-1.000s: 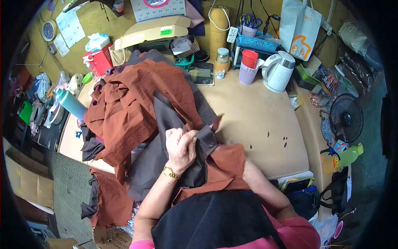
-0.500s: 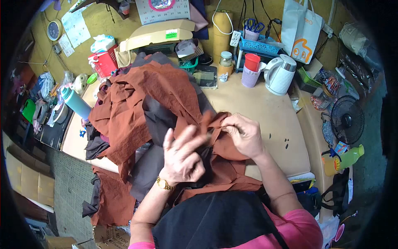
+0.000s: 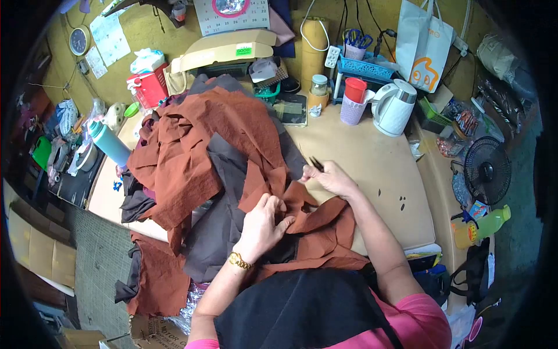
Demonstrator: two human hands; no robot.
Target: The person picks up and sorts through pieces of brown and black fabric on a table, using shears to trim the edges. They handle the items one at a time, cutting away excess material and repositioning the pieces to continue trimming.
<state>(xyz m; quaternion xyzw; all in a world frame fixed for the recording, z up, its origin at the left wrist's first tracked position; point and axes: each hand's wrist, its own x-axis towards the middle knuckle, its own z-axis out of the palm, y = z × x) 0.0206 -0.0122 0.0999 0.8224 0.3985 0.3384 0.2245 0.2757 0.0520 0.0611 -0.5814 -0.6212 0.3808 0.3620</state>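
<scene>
Looking down through the head camera, I see the left hand (image 3: 264, 224) lying on the rust-brown cloth (image 3: 322, 224) at the centre of the frame. Its fingers are bent into the folds, but I cannot tell whether they pinch one or only press it down. The right hand (image 3: 332, 178), just above and to the right, is clenched around a small dark tool, thread snips (image 3: 315, 164) by the look of them, with the tips pointing to the upper left. The cloth drapes over the counter's near edge toward the lap.

I judge the cloth light, limp and crinkled. It should sag and slide wherever it is not held, so a hem or seam edge pinched between thumb and finger looks the surest hold. It runs into a heap (image 3: 192, 145) of rust and grey pieces left of centre, and the layers could drag along together.

The counter (image 3: 372, 168) is smooth and beige. Along the top stand a white kettle (image 3: 392, 107), a red cup (image 3: 354, 88) and a calendar (image 3: 232, 11). A teal flask (image 3: 107, 144) stands at the left and a fan (image 3: 486, 168) sits at the right edge. The room looks cramped.
</scene>
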